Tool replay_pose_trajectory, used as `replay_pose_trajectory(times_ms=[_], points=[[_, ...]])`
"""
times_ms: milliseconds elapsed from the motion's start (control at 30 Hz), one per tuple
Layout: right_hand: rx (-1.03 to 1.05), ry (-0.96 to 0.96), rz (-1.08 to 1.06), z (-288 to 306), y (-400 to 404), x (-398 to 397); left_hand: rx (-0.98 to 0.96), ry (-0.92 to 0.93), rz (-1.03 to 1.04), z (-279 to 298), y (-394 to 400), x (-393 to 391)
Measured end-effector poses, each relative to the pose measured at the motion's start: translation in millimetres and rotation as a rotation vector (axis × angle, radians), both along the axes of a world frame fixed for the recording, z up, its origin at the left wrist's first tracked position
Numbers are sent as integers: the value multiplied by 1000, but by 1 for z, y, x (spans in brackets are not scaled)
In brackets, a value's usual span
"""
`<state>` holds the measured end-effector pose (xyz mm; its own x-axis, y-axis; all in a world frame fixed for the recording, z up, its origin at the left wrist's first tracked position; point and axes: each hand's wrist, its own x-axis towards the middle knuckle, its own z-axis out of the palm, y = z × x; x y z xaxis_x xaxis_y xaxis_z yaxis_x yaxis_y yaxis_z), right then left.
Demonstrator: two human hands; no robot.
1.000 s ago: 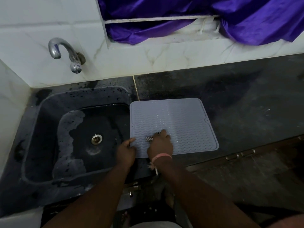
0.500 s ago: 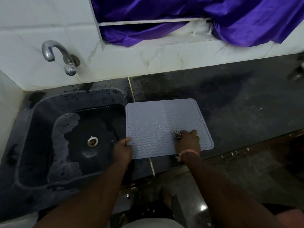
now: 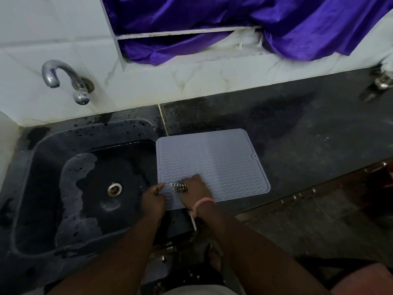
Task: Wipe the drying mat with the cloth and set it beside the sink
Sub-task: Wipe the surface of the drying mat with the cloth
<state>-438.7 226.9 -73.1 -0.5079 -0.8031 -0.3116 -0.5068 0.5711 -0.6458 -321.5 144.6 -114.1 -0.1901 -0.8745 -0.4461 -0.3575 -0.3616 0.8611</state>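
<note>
The drying mat (image 3: 214, 165) lies on the desk (image 3: 308, 135) at the sink's (image 3: 38, 162) three o'clock. Right hand (image 3: 194, 189) clutches the striped cloth (image 3: 179, 186); left hand (image 3: 152, 199) pinches the mat's corner — a hard stroke could drag it into the basin.

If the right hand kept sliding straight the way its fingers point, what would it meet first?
The right hand, holding the striped cloth on the drying mat, points up-left toward the mat's sink-side edge. Only bare mat lies ahead, then likely the sink rim; depth is uncertain.
</note>
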Motion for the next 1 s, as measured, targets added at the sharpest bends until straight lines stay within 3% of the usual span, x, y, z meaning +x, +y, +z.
replay_pose_trajectory(times_ms=[67,133,233,300,400,567,667,767,833,933,1000], points=[[-73,-44,1,3,11,-15,-21,-62,-24,5,2,-1],[-86,92,-96,4,27,-40,-124,-170,-102,10,2,-1],[9,334,-383,2,58,-91,-312,-300,-247,7,-1,0],[82,382,-531,-1,77,-122,-357,-346,-302,4,-2,1],[150,362,-573,-5,82,-143,-425,-352,-372,9,4,0],[132,369,-431,0,47,-87,-420,-332,-401,17,9,-9],[55,398,-175,-6,27,-39,-436,-372,-369,22,9,-15],[-88,172,208,-2,9,-24,-476,-395,-344,32,8,-25],[-163,93,285,7,-1,-36,-539,-401,-343,35,2,-31],[-225,231,-5,15,-10,-88,-483,-395,-319,34,-11,-41],[-79,353,-249,17,-6,-138,-435,-381,-372,35,-16,-51]])
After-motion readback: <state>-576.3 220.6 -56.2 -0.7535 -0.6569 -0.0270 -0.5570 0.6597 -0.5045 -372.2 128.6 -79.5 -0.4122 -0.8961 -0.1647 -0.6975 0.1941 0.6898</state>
